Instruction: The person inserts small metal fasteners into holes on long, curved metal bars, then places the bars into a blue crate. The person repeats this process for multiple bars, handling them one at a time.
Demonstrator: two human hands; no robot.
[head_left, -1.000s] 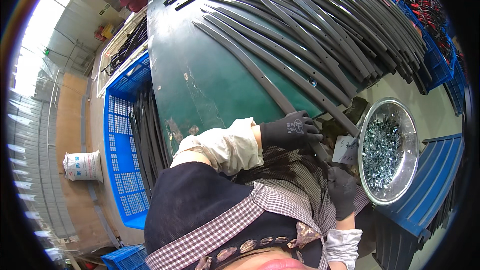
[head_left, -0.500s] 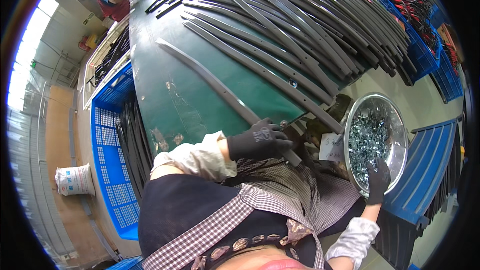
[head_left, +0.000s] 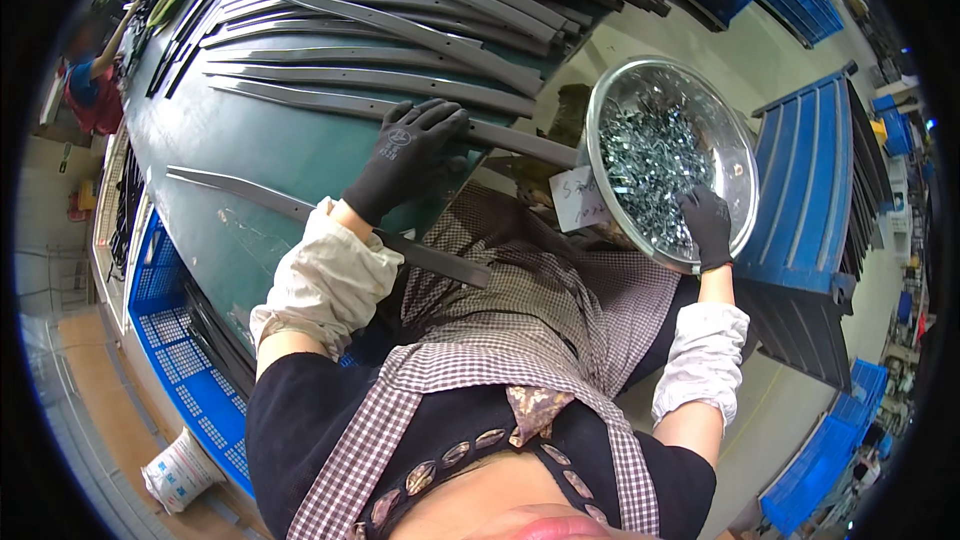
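My left hand (head_left: 412, 152), in a black glove, is closed over a long dark grey strip (head_left: 520, 143) with small holes, whose near end reaches toward the bowl. Under my left wrist lies a separate strip (head_left: 440, 260), its near end sticking out past the table edge above my checked apron. On my right, a shiny metal bowl (head_left: 742, 155) is tilted toward me and full of small silvery metal pieces (head_left: 650, 155). My right hand (head_left: 708, 228), also gloved in black, is inside it with bent fingers among the pieces; what they hold is hidden.
Many more strips (head_left: 400, 0) lie across the green table (head_left: 190, 140). A white handwritten card (head_left: 578, 198) is beside the bowl. A blue bin (head_left: 800, 180) stands right, a blue crate (head_left: 185, 350) left. Another person (head_left: 92, 90) is at the far left.
My left hand has let go of the nearer strip and moved farther over the table onto another one. My right hand stays in the bowl. The whole view has shifted.
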